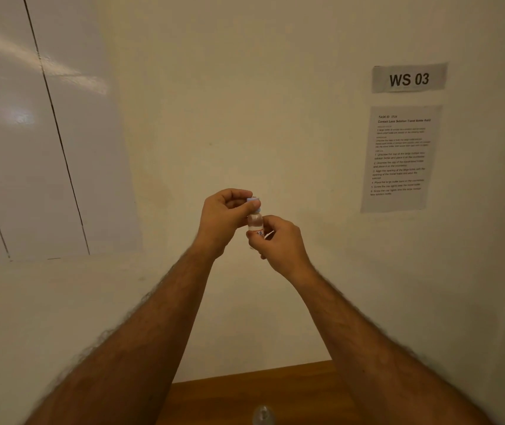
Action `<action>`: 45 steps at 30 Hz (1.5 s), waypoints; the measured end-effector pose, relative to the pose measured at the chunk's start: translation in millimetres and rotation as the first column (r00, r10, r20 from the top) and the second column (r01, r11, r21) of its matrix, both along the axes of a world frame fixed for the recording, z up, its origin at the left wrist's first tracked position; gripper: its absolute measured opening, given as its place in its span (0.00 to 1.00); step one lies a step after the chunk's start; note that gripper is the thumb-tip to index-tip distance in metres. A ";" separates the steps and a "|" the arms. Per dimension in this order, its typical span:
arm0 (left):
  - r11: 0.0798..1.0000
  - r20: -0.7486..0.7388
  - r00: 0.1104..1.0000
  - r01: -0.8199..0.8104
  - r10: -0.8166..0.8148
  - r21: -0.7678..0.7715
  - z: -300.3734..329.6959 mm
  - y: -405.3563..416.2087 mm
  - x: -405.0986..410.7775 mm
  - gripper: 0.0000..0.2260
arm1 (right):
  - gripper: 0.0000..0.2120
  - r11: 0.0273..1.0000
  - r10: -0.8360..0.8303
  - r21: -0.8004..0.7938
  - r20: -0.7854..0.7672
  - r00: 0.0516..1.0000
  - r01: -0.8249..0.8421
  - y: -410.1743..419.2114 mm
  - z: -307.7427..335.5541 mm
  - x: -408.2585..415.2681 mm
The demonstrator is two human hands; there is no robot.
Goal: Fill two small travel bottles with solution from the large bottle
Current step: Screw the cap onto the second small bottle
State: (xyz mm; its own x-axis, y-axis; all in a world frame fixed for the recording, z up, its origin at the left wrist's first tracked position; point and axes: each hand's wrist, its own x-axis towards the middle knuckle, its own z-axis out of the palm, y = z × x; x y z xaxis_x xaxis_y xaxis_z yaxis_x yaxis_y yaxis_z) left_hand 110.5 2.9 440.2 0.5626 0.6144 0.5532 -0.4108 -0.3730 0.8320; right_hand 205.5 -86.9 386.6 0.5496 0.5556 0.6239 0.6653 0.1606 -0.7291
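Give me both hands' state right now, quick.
Left hand: closed, grip pinching the cap of the small travel bottle.
Right hand: closed, holding that bottle's lower body.

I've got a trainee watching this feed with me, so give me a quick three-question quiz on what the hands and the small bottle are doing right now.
1. True or false: the small travel bottle is standing on the wooden counter.
2. Which hand pinches the cap? A) left hand B) right hand C) neither
3. Fill in: the sign on the wall reads "WS ___".

Key
1. False: it is held up in the air, upright, in front of the wall.
2. A: the left hand's fingers are on the cap, and the right hand grips the bottle's lower body.
3. 03
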 end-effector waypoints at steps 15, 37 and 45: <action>0.992 -0.150 0.989 0.038 -0.020 0.118 3.7 -2.7 -0.8 0.08 | 0.10 1.000 0.012 -0.026 0.020 1.000 -0.012 -0.2 4.8 -4.6; 0.996 -0.116 0.991 -0.053 0.062 0.078 3.3 -4.8 0.5 0.12 | 0.09 1.000 0.023 -0.017 0.018 1.000 -0.023 -3.9 2.3 -8.5; 0.999 -0.110 0.994 -0.013 0.017 0.036 3.0 -5.6 -2.8 0.12 | 0.10 0.999 0.006 -0.037 0.013 1.000 -0.006 -4.0 3.5 -6.5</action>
